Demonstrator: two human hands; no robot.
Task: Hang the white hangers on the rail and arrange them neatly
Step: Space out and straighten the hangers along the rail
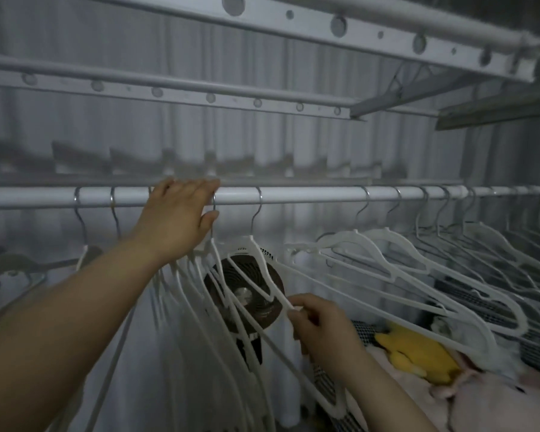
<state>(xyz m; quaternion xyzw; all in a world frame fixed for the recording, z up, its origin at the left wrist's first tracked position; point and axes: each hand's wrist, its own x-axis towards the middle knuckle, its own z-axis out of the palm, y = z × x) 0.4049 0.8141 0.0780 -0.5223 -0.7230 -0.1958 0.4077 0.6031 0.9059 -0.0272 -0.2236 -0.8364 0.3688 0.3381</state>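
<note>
A white rail (pixel 309 194) runs across the view at mid height. Several white hangers (pixel 387 269) with metal hooks hang on it, spread out to the right and bunched under my left hand. My left hand (pixel 175 219) rests on top of the rail with its fingers over it and its thumb below, beside a metal hook (pixel 214 204). My right hand (pixel 321 325) is lower, pinching the thin lower bar of a white hanger (pixel 256 275) that hangs by its hook at the middle of the rail.
Two perforated white bars (pixel 200 95) of a drying rack cross overhead. Behind the hangers stands a dark round fan (pixel 247 294). A yellow plush toy (pixel 418 353) and pink soft things (pixel 496 400) lie at the lower right. A pale curtain fills the background.
</note>
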